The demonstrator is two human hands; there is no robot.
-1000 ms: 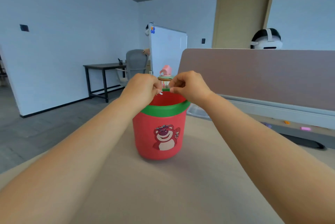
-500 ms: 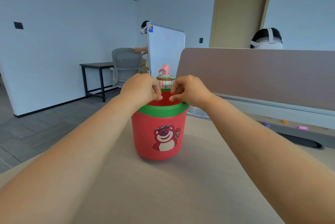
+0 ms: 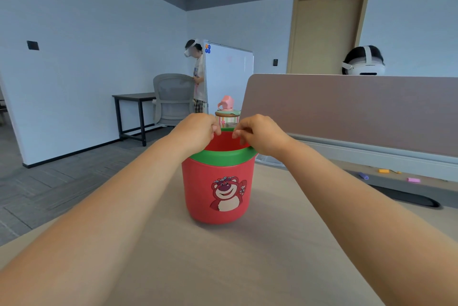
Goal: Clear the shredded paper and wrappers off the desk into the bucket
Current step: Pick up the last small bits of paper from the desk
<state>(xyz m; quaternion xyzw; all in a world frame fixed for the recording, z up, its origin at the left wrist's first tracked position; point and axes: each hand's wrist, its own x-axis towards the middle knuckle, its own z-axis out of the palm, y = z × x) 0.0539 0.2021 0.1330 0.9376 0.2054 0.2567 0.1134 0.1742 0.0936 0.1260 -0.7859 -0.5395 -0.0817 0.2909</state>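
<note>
One bucket (image 3: pixel 218 189): red, upright on the desk (image 3: pixel 223 268), about mid-view and well in from the near edge; a green band (image 3: pixel 223 158) rings its top; a bear picture (image 3: pixel 226 193) faces the camera; its inside is hidden from this angle
Left hand (image 3: pixel 198 132): held over the left side of the bucket's mouth; fingers curled with the tips bunched together; whether they pinch anything I cannot tell
Right hand (image 3: pixel 260 134): over the right side of the mouth, just beside the left hand but apart from it; fingers curled, tips drawn together above the red inner wall; anything held is too small to tell
Forearms: both bare, reaching in from the lower corners
Behind the bucket: a striped jar (image 3: pixel 227 118) with a pink top, partly hidden by the hands
Right side: a brown partition (image 3: pixel 347 112) along the desk's far edge; small orange (image 3: pixel 383 171), purple (image 3: pixel 363 176) and pink (image 3: pixel 413 180) bits on the grey ledge below it; a head wearing a white headset (image 3: pixel 363 61) above it
Far room: a whiteboard (image 3: pixel 228 75), a person (image 3: pixel 197 70) standing beside it, a grey chair (image 3: pixel 173 97), a dark table (image 3: pixel 133 97), a tan door (image 3: pixel 324 33)
</note>
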